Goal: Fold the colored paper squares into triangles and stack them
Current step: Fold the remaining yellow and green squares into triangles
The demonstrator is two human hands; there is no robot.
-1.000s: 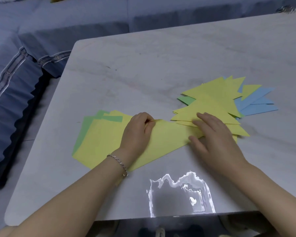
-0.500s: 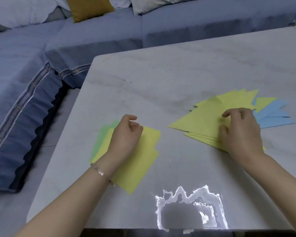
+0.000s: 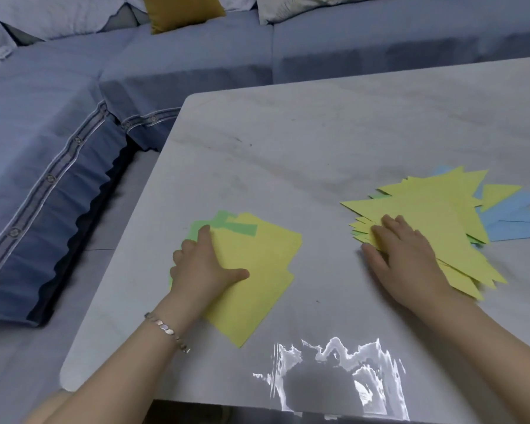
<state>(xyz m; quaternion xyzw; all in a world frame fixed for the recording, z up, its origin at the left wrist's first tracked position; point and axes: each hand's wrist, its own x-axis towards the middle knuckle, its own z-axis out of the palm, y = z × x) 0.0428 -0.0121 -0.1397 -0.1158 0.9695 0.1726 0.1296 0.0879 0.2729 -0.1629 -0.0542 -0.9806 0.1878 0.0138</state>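
Left hand (image 3: 202, 267): flat on our squares (image 3: 257, 264).
Right hand (image 3: 404, 252): spread over our triangles (image 3: 435, 206).
Paper: likely light, slippery; we'd pinch a corner.

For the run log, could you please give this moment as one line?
left hand: on square stack, grip unclear | right hand: flat on triangle pile | step: between folds

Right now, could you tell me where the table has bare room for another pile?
The table is bare beyond both piles and in the strip between the squares and the triangles. The right side is crowded with fanned triangles.
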